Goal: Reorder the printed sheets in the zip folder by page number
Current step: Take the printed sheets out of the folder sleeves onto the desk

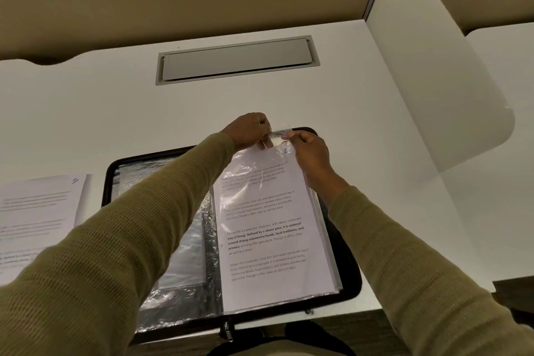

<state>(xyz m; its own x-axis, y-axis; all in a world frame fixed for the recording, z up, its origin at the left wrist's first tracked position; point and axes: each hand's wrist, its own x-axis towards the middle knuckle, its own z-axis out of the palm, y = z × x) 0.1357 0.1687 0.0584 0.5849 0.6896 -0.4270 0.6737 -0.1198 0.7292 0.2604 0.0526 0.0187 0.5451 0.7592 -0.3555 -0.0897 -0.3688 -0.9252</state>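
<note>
The zip folder (349, 277) lies open on the surface (115, 113) at six o'clock in the view, with a printed sheet (268, 225) in a clear sleeve (278, 136) on its right half. At the sleeve's twelve o'clock edge the left hand (251, 130) and right hand (310, 150) each pinch the plastic lip, probably spreading its mouth so the sheet (a handwritten number marks its corner) can slide. A loose sheet (37, 211) lies at the folder's nine o'clock.

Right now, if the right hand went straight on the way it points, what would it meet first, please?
Most likely the left hand: the right hand points forward and leftward along the top edge of the clear sleeve, which both pinch, almost touching. Depth is hard to judge.
</note>
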